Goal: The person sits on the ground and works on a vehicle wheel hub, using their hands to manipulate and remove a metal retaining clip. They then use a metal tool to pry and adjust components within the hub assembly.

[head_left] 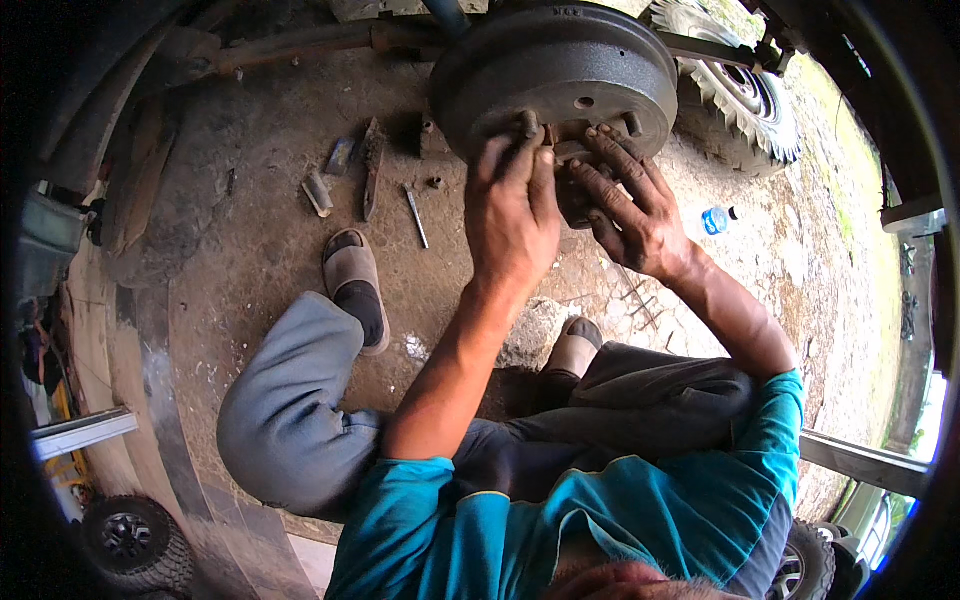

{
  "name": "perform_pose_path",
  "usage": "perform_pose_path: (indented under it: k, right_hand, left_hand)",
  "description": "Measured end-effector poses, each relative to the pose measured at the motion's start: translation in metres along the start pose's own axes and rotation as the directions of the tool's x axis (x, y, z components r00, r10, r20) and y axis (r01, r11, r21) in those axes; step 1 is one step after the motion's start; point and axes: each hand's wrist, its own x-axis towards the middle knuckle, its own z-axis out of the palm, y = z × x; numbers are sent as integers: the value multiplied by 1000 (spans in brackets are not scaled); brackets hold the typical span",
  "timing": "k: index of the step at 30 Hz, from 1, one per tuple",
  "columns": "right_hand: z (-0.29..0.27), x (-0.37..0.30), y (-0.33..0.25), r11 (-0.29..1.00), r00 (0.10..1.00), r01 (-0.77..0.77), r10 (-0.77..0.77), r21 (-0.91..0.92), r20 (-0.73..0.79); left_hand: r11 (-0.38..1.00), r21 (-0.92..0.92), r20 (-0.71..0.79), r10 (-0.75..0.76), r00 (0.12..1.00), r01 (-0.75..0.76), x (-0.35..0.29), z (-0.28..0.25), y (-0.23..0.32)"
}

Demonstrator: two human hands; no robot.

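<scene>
A dark metal brake drum with protruding wheel studs hangs at the top centre, its flat face toward me. Both of my hands reach up to the hub in the middle of that face. My left hand is closed at the hub's left side, thumb and fingers pressed together beside a stud; what they pinch is hidden. On the right, my right hand curls its fingers around the dark hub, fingertips against the drum face. Both hands are smudged with dark grease.
On the dirt floor to the left lie a slim metal tool, a small socket-like piece, a flat bar and a metal cylinder. A blue container and a tyre are right. A stone lies between my feet.
</scene>
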Motion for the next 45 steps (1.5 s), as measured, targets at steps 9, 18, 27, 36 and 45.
perform_pose_path:
  k: [9, 18, 27, 36, 45]
  right_hand:
    - [18, -15, 9, 999, 999, -13, 14, 31, -41]
    - [16, -16, 16, 1000, 999, 25, -25, -11, -24]
    - [13, -16, 20, 998, 999, 20, -17, 63, -37]
    - [18, -15, 22, 997, 994, 54, -48, 58, -102]
    - [17, -14, 21, 998, 996, 44, -41, 34, -81]
  left_hand:
    - [998, 35, -40, 62, 997, -61, -8, 6, 4]
    - [997, -19, -68, 79, 995, -80, -9, 11, 0]
    - [996, -17, -61, 88, 994, -90, -9, 4, 2]
    - [1000, -3, 13, 11, 1000, -11, -6, 1, 0]
    - [1000, 17, 47, -20, 999, 19, 4, 0, -2]
